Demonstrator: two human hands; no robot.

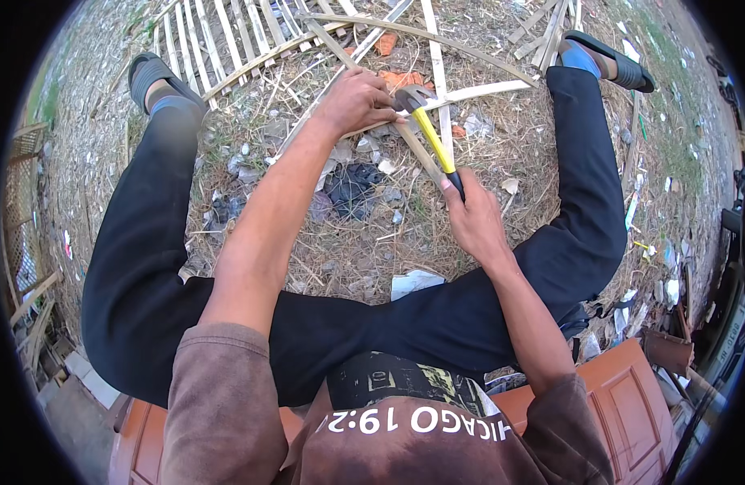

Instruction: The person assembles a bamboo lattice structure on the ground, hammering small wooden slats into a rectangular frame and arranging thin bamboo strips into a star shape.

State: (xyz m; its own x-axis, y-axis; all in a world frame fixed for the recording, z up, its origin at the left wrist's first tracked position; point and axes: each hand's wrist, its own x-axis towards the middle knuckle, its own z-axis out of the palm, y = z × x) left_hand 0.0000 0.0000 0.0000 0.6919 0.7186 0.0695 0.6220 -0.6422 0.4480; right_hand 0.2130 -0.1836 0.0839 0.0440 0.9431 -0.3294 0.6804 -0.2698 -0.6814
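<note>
My right hand point(476, 217) is wrapped round the black grip of a claw hammer point(428, 133) with a yellow handle. The dark hammer head is beside the fingertips of my left hand point(356, 103). That hand is closed on a thin wooden strip point(418, 149) where it crosses other strips. Whether a nail is between those fingers is too small to tell. The strip slants down toward my right thumb. A pale upright strip point(434, 48) and a curved strip point(489, 89) cross just beyond the hammer.
A slatted wooden panel point(219, 40) lies at the far left. More loose strips point(550, 32) lie near my right foot. Dry grass, plastic scraps and a black crumpled bag point(354, 190) cover the ground between my legs. An orange-brown panelled board point(623, 404) is beneath me.
</note>
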